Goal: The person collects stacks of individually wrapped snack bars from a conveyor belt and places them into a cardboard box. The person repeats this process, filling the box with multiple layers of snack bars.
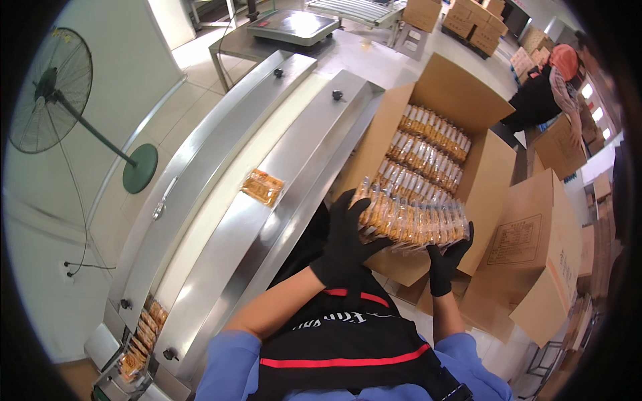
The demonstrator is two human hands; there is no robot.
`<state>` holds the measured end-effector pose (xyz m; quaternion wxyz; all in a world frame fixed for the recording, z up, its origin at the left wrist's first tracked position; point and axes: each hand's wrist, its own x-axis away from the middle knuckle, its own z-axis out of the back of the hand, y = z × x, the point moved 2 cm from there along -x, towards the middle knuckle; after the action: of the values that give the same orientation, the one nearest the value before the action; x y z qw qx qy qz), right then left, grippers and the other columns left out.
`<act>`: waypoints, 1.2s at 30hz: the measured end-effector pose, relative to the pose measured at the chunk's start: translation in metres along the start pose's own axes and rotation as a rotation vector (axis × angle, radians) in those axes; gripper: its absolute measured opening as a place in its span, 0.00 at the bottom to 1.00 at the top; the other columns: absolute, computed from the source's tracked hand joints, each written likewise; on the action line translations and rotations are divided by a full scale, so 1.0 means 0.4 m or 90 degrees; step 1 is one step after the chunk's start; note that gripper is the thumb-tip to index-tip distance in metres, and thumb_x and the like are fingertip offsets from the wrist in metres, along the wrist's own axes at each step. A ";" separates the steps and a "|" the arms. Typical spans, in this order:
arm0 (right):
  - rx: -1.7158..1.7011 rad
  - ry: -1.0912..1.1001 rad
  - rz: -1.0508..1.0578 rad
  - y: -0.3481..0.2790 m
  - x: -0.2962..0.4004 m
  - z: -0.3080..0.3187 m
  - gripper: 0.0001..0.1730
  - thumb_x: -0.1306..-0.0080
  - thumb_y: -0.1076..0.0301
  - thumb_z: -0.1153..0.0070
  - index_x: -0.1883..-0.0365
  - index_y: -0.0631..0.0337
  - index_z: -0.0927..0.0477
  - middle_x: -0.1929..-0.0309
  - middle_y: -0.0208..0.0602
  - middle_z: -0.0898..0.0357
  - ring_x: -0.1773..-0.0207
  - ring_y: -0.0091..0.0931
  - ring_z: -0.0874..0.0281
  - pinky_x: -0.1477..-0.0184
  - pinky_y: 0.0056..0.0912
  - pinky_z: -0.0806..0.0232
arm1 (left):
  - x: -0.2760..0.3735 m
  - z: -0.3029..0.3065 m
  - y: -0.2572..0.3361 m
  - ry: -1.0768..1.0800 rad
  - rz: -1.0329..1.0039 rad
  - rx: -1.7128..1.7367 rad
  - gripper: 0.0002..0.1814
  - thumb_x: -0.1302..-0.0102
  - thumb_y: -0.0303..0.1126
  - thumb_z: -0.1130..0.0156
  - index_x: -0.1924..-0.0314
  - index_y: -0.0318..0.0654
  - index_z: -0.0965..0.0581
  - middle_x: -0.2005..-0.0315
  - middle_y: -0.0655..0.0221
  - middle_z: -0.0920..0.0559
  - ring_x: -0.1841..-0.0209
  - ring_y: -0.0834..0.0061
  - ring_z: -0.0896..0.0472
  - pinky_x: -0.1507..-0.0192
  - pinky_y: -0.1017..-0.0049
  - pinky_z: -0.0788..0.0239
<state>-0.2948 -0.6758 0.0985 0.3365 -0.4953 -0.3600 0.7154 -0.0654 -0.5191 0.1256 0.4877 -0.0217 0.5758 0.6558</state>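
Observation:
Both my hands wear black gloves and press a long row of clear-wrapped snack packs [414, 220] between them, over the near end of an open cardboard box [383, 130]. My left hand [351, 235] holds the row's left end, and my right hand [450, 255] its right end. Several more rows of packs [426, 155] stand on edge inside the box. One single wrapped pack [263, 187] lies flat on the metal edge of the conveyor, left of my left hand. Whether the held row touches the box's contents is hidden.
A steel-sided conveyor [235, 185] runs along my left, with packs [143, 331] at its lower end. Another open carton [526, 245] stands at right. A platform scale [293, 26] sits on the table ahead. A pedestal fan [139, 168] is far left; a person [541, 90] bends over a box upper right.

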 end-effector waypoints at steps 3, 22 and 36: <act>-0.014 0.030 -0.118 0.053 0.031 0.054 0.62 0.46 0.72 0.23 0.20 0.59 0.51 0.26 0.47 0.41 0.24 0.38 0.41 0.23 0.45 0.44 | -0.012 -0.107 -0.045 -0.086 0.026 -0.027 0.61 0.53 0.53 0.15 0.24 0.41 0.40 0.33 0.44 0.36 0.33 0.41 0.35 0.32 0.47 0.39; 0.441 -0.078 0.144 0.071 -0.123 0.022 0.35 0.28 0.54 0.37 0.28 0.63 0.30 0.26 0.58 0.36 0.25 0.51 0.38 0.26 0.52 0.44 | -0.124 -0.255 -0.157 -0.352 -0.109 -0.382 0.55 0.34 0.70 0.40 0.18 0.48 0.46 0.19 0.49 0.53 0.17 0.44 0.62 0.24 0.34 0.72; 0.196 -0.464 -0.146 0.202 -0.219 -0.024 0.23 0.21 0.53 0.49 0.41 0.61 0.18 0.44 0.48 0.16 0.41 0.46 0.19 0.38 0.44 0.29 | -0.193 -0.368 -0.162 -0.539 -0.119 -0.277 0.17 0.30 0.49 0.37 0.47 0.54 0.16 0.54 0.70 0.14 0.44 0.62 0.19 0.33 0.48 0.41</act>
<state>-0.2711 -0.7887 0.0685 0.3350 -0.1102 -0.3975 0.8472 -0.0605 -0.6898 0.0743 0.7200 0.0939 0.1721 0.6657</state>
